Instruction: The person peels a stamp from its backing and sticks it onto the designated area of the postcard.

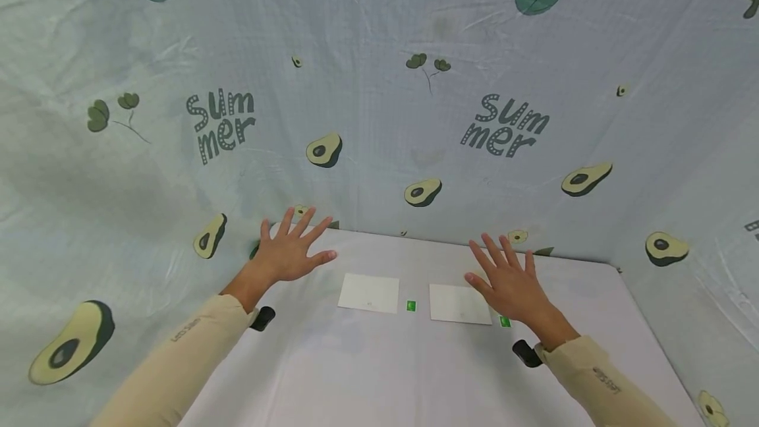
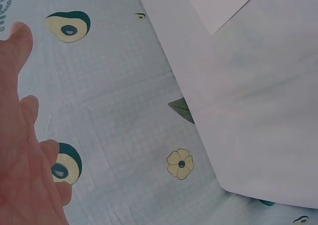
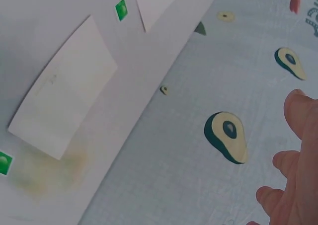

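Note:
Two white rectangular cards lie side by side on a white table [image 1: 356,368]. My left hand [image 1: 287,256] is raised with its fingers spread, to the left of the left card [image 1: 369,293]; it holds nothing. On the other side, my right hand [image 1: 512,285] hovers with spread fingers and partly overlaps the corner of the right card [image 1: 458,304] in the head view. Between the cards lies a small green square [image 1: 411,306]. A second green square [image 1: 505,321] shows beside the right card, below the right hand.
A pale cloth [image 1: 379,84] printed with avocados, leaves and lettering hangs behind the table and along its sides. A small black device [image 1: 263,319] sits at the left wrist, and another black device [image 1: 526,353] at the right wrist.

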A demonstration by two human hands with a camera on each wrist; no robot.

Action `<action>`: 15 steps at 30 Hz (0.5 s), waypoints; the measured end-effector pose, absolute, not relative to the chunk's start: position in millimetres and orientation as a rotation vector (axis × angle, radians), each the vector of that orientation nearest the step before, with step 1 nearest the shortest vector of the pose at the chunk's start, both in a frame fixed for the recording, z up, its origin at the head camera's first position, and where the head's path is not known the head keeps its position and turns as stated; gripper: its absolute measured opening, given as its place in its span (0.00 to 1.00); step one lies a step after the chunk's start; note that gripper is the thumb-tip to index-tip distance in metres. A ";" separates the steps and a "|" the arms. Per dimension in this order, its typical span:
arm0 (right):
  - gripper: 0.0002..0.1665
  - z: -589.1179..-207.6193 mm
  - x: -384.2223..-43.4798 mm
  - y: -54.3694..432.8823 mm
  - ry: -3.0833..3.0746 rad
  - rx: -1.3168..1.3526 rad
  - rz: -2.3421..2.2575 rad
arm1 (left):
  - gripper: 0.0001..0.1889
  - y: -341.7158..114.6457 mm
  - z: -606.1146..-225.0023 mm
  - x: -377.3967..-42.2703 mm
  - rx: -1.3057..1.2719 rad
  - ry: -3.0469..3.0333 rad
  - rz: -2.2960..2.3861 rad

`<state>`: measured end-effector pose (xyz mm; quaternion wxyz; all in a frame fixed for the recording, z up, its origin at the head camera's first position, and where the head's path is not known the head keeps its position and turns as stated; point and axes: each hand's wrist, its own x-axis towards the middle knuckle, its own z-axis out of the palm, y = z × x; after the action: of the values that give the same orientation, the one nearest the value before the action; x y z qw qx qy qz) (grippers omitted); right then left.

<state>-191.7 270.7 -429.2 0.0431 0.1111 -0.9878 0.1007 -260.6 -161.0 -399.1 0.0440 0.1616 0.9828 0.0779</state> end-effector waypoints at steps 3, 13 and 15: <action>0.44 -435.3 -193.2 266.5 -3.001 0.358 0.290 | 0.43 -161.9 -401.9 -259.7 0.507 3.013 0.251; 0.44 -447.6 -198.7 252.8 -2.972 0.409 0.284 | 0.43 -161.7 -418.1 -260.7 0.497 3.023 0.261; 0.44 -448.1 -199.4 250.4 -2.969 0.412 0.289 | 0.43 -160.9 -420.8 -262.3 0.501 3.030 0.255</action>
<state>-199.4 250.4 -448.1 0.0652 0.1367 -0.9838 0.0956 -262.3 -160.9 -420.8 0.0298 0.1624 0.9828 0.0828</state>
